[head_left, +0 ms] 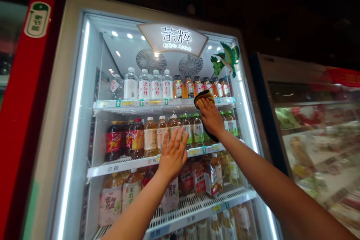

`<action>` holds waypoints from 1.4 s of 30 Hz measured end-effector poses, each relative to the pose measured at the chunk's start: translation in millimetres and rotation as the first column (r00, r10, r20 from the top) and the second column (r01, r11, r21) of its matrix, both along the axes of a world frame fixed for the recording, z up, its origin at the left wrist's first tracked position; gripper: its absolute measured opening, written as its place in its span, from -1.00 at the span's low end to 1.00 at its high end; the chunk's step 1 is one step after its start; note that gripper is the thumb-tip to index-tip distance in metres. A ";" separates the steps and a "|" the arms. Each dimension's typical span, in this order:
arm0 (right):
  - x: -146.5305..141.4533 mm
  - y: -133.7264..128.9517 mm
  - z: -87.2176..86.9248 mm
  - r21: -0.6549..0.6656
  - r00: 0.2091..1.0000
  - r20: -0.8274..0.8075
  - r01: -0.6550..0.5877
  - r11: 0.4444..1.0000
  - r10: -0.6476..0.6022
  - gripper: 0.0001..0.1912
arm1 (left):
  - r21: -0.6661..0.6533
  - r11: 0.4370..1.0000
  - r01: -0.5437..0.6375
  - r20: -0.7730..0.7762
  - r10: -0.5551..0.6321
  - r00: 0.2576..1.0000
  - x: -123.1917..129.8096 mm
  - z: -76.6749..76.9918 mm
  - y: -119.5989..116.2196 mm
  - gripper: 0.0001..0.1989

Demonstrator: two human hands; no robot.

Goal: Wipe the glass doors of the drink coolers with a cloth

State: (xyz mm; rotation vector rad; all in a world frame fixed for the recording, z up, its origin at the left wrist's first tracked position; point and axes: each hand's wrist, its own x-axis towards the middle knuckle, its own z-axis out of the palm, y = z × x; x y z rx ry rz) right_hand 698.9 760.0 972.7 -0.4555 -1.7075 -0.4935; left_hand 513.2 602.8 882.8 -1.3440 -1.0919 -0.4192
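Note:
A tall lit drinks fridge [63,120] with a glass door stands in front, holding shelves of bottles. My right hand [209,116] presses a dark cloth with a yellowish side [203,96] against the glass, level with the top shelf edge [129,104]; part of the cloth hangs below the hand. Lower and to the left, my left hand [173,153] rests flat toward the glass with its fingers spread, in front of the middle shelf. Nothing shows in it. Behind the glass are clear bottles [131,84], amber bottles [177,87] and green-capped bottles [197,129].
A red fridge [26,93] stands at the left edge. To the right is an open-looking chilled display [315,138] with wrapped goods, blurred. A lit fan-shaped sign [174,39] and a bird picture [229,58] are at the top of the fridge.

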 end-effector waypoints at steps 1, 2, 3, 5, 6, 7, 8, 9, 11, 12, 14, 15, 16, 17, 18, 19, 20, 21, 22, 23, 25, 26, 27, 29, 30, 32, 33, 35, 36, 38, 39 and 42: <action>9.4 9.8 5.4 -0.032 0.999 -0.044 0.002 0.999 -0.004 -0.41 | 0.001 1.000 0.002 0.006 -0.002 1.000 4.3 0.8 4.5 -0.18; 18.3 19.7 6.7 -0.067 0.995 -0.097 0.005 0.998 -0.012 -0.41 | 0.002 1.000 0.003 0.010 -0.003 1.000 7.6 1.0 8.0 -0.17; 25.9 28.9 3.4 -0.101 0.988 -0.151 0.009 0.995 -0.025 -0.41 | 0.003 1.000 0.001 0.015 -0.001 1.000 9.9 0.6 10.7 -0.17; 35.0 41.3 -14.5 -0.145 0.969 -0.241 0.025 0.989 -0.059 -0.41 | 0.005 1.000 -0.003 0.023 0.003 1.000 12.7 -1.0 14.4 -0.17; 36.3 43.8 -26.4 -0.151 0.963 -0.260 0.037 0.988 -0.075 -0.41 | 0.005 1.000 -0.004 0.025 0.004 1.000 13.6 -1.6 16.0 -0.17; 35.7 43.8 -37.9 -0.142 0.963 -0.257 0.049 0.989 -0.085 -0.41 | 0.004 1.000 -0.003 0.027 0.002 1.000 14.8 -1.8 17.8 -0.18; 33.8 41.9 -47.0 -0.121 0.969 -0.231 0.058 0.991 -0.085 -0.40 | 0.003 1.000 0.002 0.028 -0.002 1.000 16.5 -1.4 20.2 -0.18; 31.2 38.9 -52.3 -0.090 0.979 -0.188 0.060 0.994 -0.076 -0.39 | 0.002 1.000 0.008 0.029 -0.008 1.000 18.9 -0.2 23.4 -0.19; 27.5 33.6 -48.8 -0.033 0.995 -0.090 0.043 0.999 -0.045 -0.37 | 0.007 1.000 0.026 0.031 -0.026 0.999 25.9 4.2 32.1 -0.19; 27.7 32.8 -40.6 -0.019 0.998 -0.057 0.030 0.999 -0.031 -0.36 | 0.011 0.999 0.035 0.032 -0.036 0.999 30.5 7.1 37.5 -0.20; 34.1 37.0 -17.3 -0.028 0.999 -0.047 0.016 0.999 -0.018 -0.37 | 0.019 0.998 0.052 0.029 -0.053 0.998 40.4 13.3 48.9 -0.21; 39.8 41.9 -5.8 -0.047 0.998 -0.064 0.017 0.999 -0.020 -0.38 | 0.020 0.998 0.059 0.026 -0.060 0.998 45.3 15.9 54.4 -0.22; 46.4 48.1 3.3 -0.074 0.995 -0.093 0.022 0.997 -0.028 -0.39 | 0.019 0.998 0.064 0.025 -0.064 0.998 49.8 17.9 59.4 -0.22; 52.9 54.9 8.7 -0.106 0.990 -0.131 0.029 0.994 -0.043 -0.40 | 0.018 0.998 0.066 0.027 -0.066 0.997 53.8 19.2 63.8 -0.22; 58.6 61.4 9.9 -0.143 0.982 -0.179 0.036 0.989 -0.061 -0.41 | 0.016 0.998 0.067 0.031 -0.068 0.997 57.4 19.7 67.6 -0.21; 62.8 66.8 6.7 -0.179 0.970 -0.229 0.042 0.983 -0.083 -0.42 | 0.013 0.998 0.068 0.035 -0.069 0.997 60.7 19.5 70.6 -0.21; 65.0 70.6 -0.1 -0.209 0.956 -0.275 0.047 0.977 -0.105 -0.43 | 0.009 0.997 0.071 0.038 -0.072 0.997 63.7 18.9 73.2 -0.20; 65.2 72.4 -9.5 -0.226 0.943 -0.308 0.054 0.973 -0.124 -0.43 | 0.004 0.997 0.077 0.036 -0.077 0.996 66.7 18.1 75.5 -0.19; 63.7 72.2 -19.8 -0.228 0.939 -0.317 0.063 0.972 -0.135 -0.43 | -0.003 0.996 0.086 0.030 -0.086 0.996 69.8 17.3 77.8 -0.19; 61.1 70.5 -29.4 -0.211 0.944 -0.299 0.074 0.975 -0.137 -0.43 | -0.010 0.995 0.097 0.024 -0.097 0.995 73.2 16.9 80.3 -0.18; 55.6 65.7 -40.9 -0.145 0.972 -0.205 0.088 0.985 -0.117 -0.40 | -0.025 0.993 0.118 0.014 -0.118 0.993 80.6 17.4 86.5 -0.18; 54.6 64.5 -40.9 -0.111 0.984 -0.150 0.085 0.990 -0.102 -0.39 | -0.030 0.992 0.126 0.012 -0.126 0.992 84.5 18.4 90.2 -0.19; 55.7 65.3 -36.9 -0.085 0.991 -0.102 0.078 0.993 -0.086 -0.37 | -0.031 0.991 0.132 0.012 -0.132 0.991 88.1 19.7 94.2 -0.20; 65.9 74.1 -20.8 -0.072 0.995 -0.066 0.065 0.995 -0.070 -0.37 | -0.021 0.990 0.141 0.018 -0.141 0.990 94.1 22.4 102.1 -0.20; 74.5 82.0 -11.5 -0.085 0.994 -0.081 0.065 0.994 -0.072 -0.37 | -0.011 0.989 0.144 0.019 -0.144 0.989 96.0 23.3 105.6 -0.20; 94.9 101.6 1.2 -0.136 0.984 -0.154 0.074 0.988 -0.094 -0.40 | 0.005 0.989 0.149 0.014 -0.149 0.989 97.7 24.1 110.8 -0.19; 104.5 111.5 2.1 -0.165 0.974 -0.198 0.078 0.983 -0.111 -0.41 | 0.011 0.989 0.149 0.008 -0.149 0.989 97.7 23.9 112.4 -0.18; 117.9 126.8 -8.6 -0.218 0.948 -0.282 0.083 0.972 -0.144 -0.43 | 0.018 0.988 0.152 -0.002 -0.152 0.988 97.2 23.1 114.0 -0.16; 120.8 131.0 -18.8 -0.236 0.935 -0.316 0.085 0.968 -0.159 -0.44 | 0.023 0.988 0.156 -0.003 -0.156 0.988 97.1 22.7 114.3 -0.16; 119.8 132.3 -41.2 -0.239 0.921 -0.348 0.094 0.967 -0.176 -0.44 | 0.031 0.986 0.166 -0.006 -0.166 0.986 97.5 22.4 114.6 -0.16; 117.3 130.6 -49.8 -0.221 0.924 -0.340 0.102 0.970 -0.175 -0.44 | 0.032 0.985 0.172 -0.008 -0.172 0.985 97.9 22.5 114.7 -0.16; 113.1 127.0 -50.4 -0.133 0.961 -0.232 0.118 0.984 -0.147 -0.42 | 0.029 0.982 0.186 -0.004 -0.186 0.983 98.8 23.4 115.7 -0.16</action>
